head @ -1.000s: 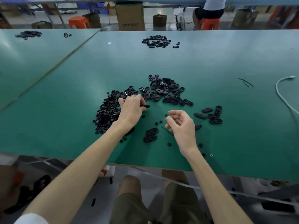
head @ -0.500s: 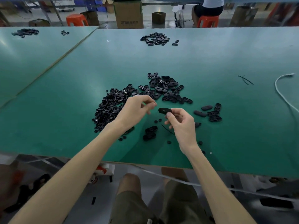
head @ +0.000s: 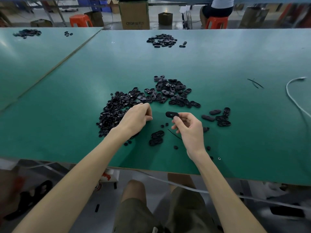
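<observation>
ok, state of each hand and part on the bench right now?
right hand: pinches black oval part by one end.
left hand: fingers curled beside small-parts pile; contents hidden.
oval-parts pile: loose heap, no hand on it.
separate ovals: lying apart, right of the hands.

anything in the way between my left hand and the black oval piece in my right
Nothing visible. The left hand and the black oval piece, pinched by the right hand, are apart with only bare green table showing in the gap; two small round bits lie nearer you.
</observation>
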Demonstrator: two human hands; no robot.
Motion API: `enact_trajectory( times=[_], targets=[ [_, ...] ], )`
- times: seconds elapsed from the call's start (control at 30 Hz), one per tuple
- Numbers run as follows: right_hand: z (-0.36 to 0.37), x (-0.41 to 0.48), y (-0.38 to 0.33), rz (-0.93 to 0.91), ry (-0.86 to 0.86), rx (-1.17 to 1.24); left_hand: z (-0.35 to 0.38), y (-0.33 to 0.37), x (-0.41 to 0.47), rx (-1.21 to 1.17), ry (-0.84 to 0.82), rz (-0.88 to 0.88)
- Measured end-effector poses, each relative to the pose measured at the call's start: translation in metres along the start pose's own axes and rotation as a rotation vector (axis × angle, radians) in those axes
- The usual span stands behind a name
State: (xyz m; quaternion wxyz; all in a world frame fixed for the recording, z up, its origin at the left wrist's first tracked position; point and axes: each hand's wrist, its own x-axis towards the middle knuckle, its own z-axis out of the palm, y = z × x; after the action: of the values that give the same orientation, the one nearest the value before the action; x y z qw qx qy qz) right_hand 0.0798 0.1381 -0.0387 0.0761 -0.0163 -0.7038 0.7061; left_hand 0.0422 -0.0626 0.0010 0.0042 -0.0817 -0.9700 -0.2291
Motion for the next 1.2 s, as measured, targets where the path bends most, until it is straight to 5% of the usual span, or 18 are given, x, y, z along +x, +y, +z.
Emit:
enact_trajectory(
  times=[0.2, 0.5, 1.2],
  targets=[
    [-0.001, 0.0, 0.0, -0.011, 0.012, 0.004, 0.009, 0.02, -0.005, -0.603, 0.075, -0.048],
    [0.0, 0.0, 0.001, -0.005, 0.046, 0.027, 0.046, 0.03, -0.008, -1.099, 0.221, -0.147],
    [0.0, 0.001, 0.002, 0.001, 0.024, 0.007, 0.053, 0.021, -0.012, -1.123, 0.208, 0.015]
  ],
)
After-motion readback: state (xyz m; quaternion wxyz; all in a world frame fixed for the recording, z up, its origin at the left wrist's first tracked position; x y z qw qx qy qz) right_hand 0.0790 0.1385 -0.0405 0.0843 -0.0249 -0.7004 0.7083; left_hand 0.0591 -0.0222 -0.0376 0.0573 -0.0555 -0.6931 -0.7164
